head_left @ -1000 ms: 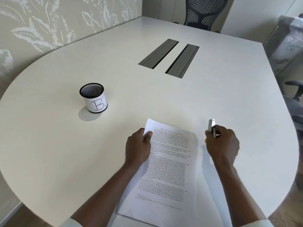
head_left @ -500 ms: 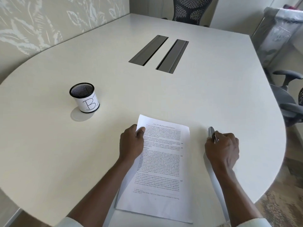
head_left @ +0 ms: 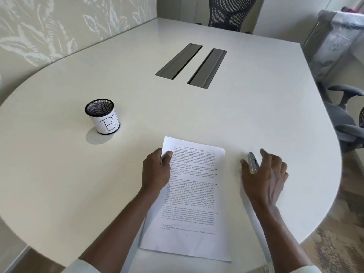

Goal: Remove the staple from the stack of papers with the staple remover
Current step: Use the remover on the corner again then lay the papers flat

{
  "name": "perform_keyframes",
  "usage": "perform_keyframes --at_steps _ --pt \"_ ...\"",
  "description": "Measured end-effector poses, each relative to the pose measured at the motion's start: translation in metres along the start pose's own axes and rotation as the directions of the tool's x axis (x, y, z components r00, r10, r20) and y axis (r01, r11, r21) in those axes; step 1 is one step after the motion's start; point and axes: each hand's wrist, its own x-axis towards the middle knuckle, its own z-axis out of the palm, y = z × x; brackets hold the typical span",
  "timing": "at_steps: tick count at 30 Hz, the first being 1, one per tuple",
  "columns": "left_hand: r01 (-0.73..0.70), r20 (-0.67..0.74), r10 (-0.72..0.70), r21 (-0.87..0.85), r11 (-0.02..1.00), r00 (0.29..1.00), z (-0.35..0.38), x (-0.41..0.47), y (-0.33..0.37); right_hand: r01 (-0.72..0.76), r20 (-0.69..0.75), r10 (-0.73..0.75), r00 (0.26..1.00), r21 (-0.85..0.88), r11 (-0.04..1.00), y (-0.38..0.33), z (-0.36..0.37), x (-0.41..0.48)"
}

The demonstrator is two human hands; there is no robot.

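we're at the tail end, by our read: the staple remover [head_left: 252,163] lies flat on the table [head_left: 256,119], just right of the stack of papers [head_left: 195,194], and no staple shows on the top sheet, tho the top-left corner is partly under a thumb so we can't confirm it's out.

right hand [head_left: 265,174]: fingers [head_left: 265,153] spread wide and loose, thumb on the near-left side of the tool, index reaching past its right side. the tool sits in the gap btwn them w/ the palm low over its near end. whether skin touches it we can't tell; it's no firm pinch.

left hand [head_left: 155,172]: thumb [head_left: 167,155] pressed down on the stack's top-left corner, other fingers curled at the paper's left edge, pinning the sheets flat on the table.

next move, our guess: if the staple's gone, lift both hands clear, or fan the sheets to check they're loose. if not, close thumb + index on the remover again and bring it to that corner.

a mesh pen cup [head_left: 102,116] marked "b" stands well apart, far left.
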Motion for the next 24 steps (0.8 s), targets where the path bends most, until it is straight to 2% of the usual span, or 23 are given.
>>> perform_keyframes --at_steps 2,6,11,16,19,21,24 --pt "-0.015 -0.012 0.015 -0.046 0.999 1.0 -0.002 -0.005 -0.004 0.079 -0.013 -0.078 0.997 0.098 0.992 -0.007 -0.003 -0.007" --pt "-0.021 -0.059 0.012 -0.147 0.989 0.998 -0.006 -0.014 -0.011 0.148 0.066 -0.18 0.981 0.34 0.929 -0.027 -0.005 -0.024" --pt "-0.03 -0.124 0.01 -0.159 0.987 0.992 -0.017 -0.018 -0.011 -0.098 0.285 -0.074 0.956 0.545 0.833 -0.044 0.001 -0.036" --pt "-0.028 -0.176 0.005 -0.127 0.992 0.984 -0.026 -0.009 -0.004 -0.084 0.333 -0.13 0.934 0.557 0.826 -0.049 0.009 -0.03" --pt "0.004 -0.164 -0.009 -0.033 0.999 0.986 -0.024 -0.002 -0.004 -0.058 0.328 -0.143 0.934 0.533 0.844 -0.051 0.014 -0.024" --pt "0.011 -0.16 0.004 0.089 0.996 0.987 -0.021 0.001 -0.003 -0.025 0.322 -0.159 0.933 0.502 0.864 -0.052 0.018 -0.021" --pt "-0.019 -0.106 0.068 0.404 0.915 0.992 -0.018 0.0 0.0 0.032 0.312 -0.192 0.931 0.453 0.891 -0.051 0.022 -0.02"
